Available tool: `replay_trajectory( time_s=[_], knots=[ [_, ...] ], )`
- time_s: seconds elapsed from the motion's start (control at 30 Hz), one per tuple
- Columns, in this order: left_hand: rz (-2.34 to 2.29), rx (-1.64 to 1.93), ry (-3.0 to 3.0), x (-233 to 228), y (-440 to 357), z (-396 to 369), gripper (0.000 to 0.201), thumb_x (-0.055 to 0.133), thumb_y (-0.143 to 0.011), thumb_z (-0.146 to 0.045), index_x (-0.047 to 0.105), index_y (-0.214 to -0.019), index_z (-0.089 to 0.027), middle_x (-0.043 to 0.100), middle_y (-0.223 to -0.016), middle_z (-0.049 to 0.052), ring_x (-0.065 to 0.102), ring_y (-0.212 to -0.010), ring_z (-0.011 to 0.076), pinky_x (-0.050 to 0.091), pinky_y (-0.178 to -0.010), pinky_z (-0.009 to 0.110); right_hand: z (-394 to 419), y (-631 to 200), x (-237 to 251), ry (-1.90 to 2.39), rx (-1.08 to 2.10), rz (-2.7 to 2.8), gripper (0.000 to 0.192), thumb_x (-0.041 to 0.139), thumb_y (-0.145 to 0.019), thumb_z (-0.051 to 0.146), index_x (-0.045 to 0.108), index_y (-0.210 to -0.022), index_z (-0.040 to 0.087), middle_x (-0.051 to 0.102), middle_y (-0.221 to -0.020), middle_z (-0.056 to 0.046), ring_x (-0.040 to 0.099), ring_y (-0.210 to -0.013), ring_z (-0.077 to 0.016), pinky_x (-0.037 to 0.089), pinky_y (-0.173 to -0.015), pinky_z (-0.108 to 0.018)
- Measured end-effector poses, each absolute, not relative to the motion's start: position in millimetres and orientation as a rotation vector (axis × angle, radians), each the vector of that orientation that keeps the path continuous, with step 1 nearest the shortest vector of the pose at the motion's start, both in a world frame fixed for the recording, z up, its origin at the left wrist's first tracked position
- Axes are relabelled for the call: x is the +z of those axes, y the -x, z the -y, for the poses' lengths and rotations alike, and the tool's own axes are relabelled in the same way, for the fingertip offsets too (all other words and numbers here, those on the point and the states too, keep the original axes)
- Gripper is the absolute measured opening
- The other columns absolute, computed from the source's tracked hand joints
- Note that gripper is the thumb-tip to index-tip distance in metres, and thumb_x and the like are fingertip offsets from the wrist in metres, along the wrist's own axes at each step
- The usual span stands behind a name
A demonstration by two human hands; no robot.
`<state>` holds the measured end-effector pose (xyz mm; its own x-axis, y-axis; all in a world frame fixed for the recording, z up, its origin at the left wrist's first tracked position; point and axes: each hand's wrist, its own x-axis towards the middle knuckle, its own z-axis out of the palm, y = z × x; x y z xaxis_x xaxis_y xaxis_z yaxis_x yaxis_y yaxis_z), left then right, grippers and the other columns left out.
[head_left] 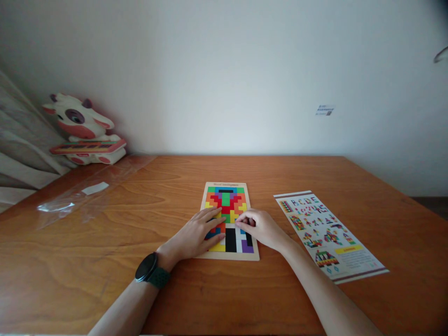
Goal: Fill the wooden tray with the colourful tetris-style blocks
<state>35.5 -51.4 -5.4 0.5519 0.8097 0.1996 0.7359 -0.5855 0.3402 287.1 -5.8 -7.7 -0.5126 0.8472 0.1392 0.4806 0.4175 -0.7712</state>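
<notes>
Tetromino puzzle board (234, 256) at the frame's lower centre is best steadied by the flat, loosely spread left hand (196, 233), while the pinched right hand (265, 228), its grasp hard to tell, should press the coloured tiles (226, 199) level.

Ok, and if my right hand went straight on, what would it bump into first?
Your right hand would likely meet your left hand first, across the puzzle board, though depth there is hard to judge.

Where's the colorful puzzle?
In the head view, the puzzle lies on the table, left of the picture sheet, the left hand on it, the right hand over its right edge.
</notes>
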Motion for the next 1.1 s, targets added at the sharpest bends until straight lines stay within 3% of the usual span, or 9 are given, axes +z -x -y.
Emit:
replay_trajectory(
  time_s=[0.1,0.3,0.57,0.8,0.97,1.1],
  knots=[
    [-1.300,0.483,-2.586,-4.5,-35.3,51.4,0.047,0.051,-0.099,-0.046,0.058,-0.139,-0.024,0.048,-0.153,0.012,0.043,-0.143,0.0304,0.037,-0.118,0.051,4.9,-286.5,-9.9,1.121,0.899,2.063,0.018,0.061,-0.093,0.035,0.072,-0.091,0.020,0.068,-0.082,-0.002,0.059,-0.071,-0.0149,0.044,-0.064,-0.027],
    [-1.312,0.464,-2.615,-2.9,-36.5,52.5,0.046,0.050,-0.099,-0.046,0.059,-0.139,-0.023,0.049,-0.152,0.012,0.043,-0.142,0.0302,0.039,-0.117,0.050,3.8,-288.1,-19.6,1.143,0.816,2.114,0.031,0.079,-0.080,0.043,0.071,-0.100,0.021,0.063,-0.092,-0.003,0.058,-0.070,-0.0145,0.045,-0.062,-0.027],
    [-1.380,0.613,-2.596,0.5,-38.1,49.3,0.034,0.050,-0.100,-0.037,0.066,-0.125,-0.021,0.065,-0.132,0.012,0.061,-0.122,0.0265,0.051,-0.105,0.044,0.7,-288.0,-21.8,1.115,0.744,2.033,0.020,0.061,-0.093,0.039,0.069,-0.099,0.021,0.064,-0.092,-0.004,0.062,-0.078,-0.0170,0.050,-0.071,-0.030],
    [-1.614,0.706,-2.534,-5.5,-33.7,45.7,0.039,0.054,-0.097,-0.038,0.062,-0.131,-0.020,0.060,-0.139,0.013,0.056,-0.128,0.0292,0.048,-0.108,0.048,-9.3,-301.4,-29.5,1.453,0.295,2.011,0.021,0.057,-0.093,0.036,0.068,-0.099,0.019,0.068,-0.100,-0.010,0.064,-0.097,-0.0257,0.049,-0.089,-0.040],
    [-1.653,0.663,-2.494,-11.7,-30.1,43.8,0.036,0.053,-0.097,-0.038,0.064,-0.127,-0.020,0.062,-0.136,0.012,0.059,-0.124,0.0286,0.049,-0.107,0.048,-24.6,-327.0,-21.7,1.899,0.255,1.837,0.030,0.059,-0.092,0.049,0.070,-0.098,0.021,0.073,-0.095,-0.007,0.067,-0.092,-0.0272,0.047,-0.079,-0.037],
    [-1.640,0.751,-2.447,-14.0,-26.8,40.2,0.032,0.052,-0.097,-0.035,0.067,-0.121,-0.020,0.064,-0.131,0.012,0.061,-0.119,0.0280,0.052,-0.103,0.046,-35.6,-344.2,-19.0,2.040,0.263,1.713,0.031,0.054,-0.095,0.047,0.071,-0.094,0.021,0.075,-0.089,-0.006,0.068,-0.086,-0.0251,0.041,-0.067,-0.031]
  ],
)
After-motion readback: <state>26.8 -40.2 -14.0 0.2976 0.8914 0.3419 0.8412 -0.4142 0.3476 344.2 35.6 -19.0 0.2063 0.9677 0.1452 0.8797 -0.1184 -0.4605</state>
